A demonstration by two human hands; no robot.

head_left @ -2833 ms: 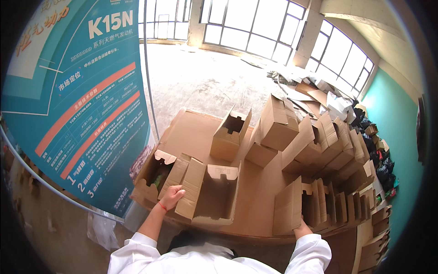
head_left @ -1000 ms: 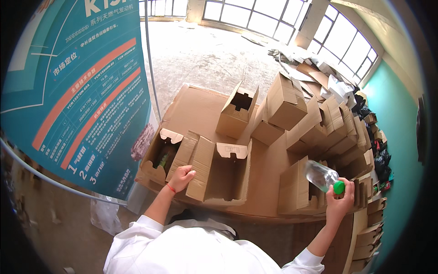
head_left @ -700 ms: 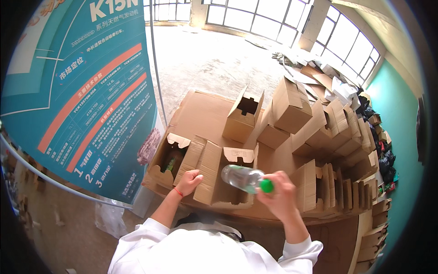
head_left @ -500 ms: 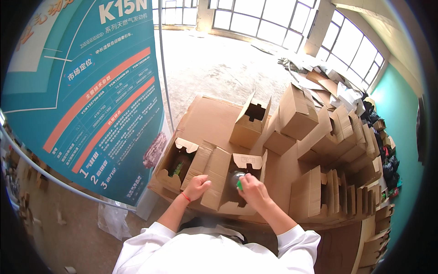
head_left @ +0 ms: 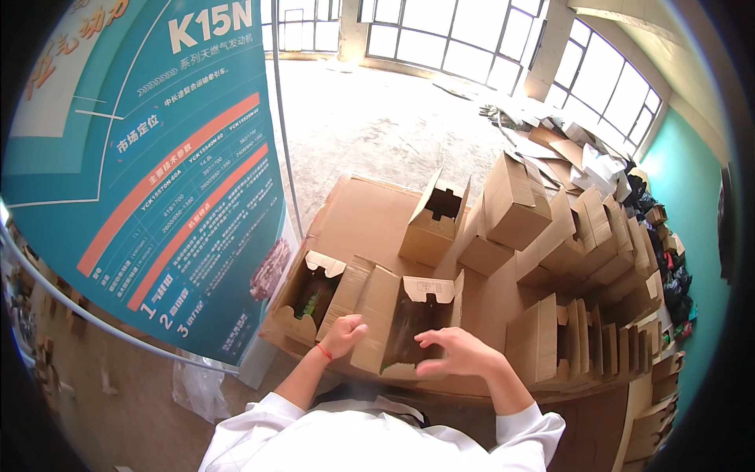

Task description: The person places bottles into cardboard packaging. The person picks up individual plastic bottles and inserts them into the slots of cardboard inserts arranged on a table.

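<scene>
In front of me stands an open cardboard box [head_left: 432,289], its flaps raised and a dark bottle-like object [head_left: 406,321] lying inside. My right hand [head_left: 460,352] is over the box's near right edge, thumb and fingers spread with nothing between them. At the left side of the box, my left hand [head_left: 343,337] is closed with curled fingers at the wide folded-out flap [head_left: 368,303], apparently gripping its edge. A second open box [head_left: 296,324] sits to the left, with a dark, partly green object [head_left: 310,302] in it.
An open box [head_left: 429,240] stands farther back on the cardboard-covered surface [head_left: 362,208]. Stacked boxes [head_left: 515,200] and rows of open boxes [head_left: 543,346] fill the right side. A tall teal banner [head_left: 181,181] rises at the left; a plastic bag [head_left: 200,389] lies on the floor below it.
My right hand has let go of the dark object with green on it, which now lies in the middle box. That hand has opened and moved slightly right and nearer. My left hand stays put.
</scene>
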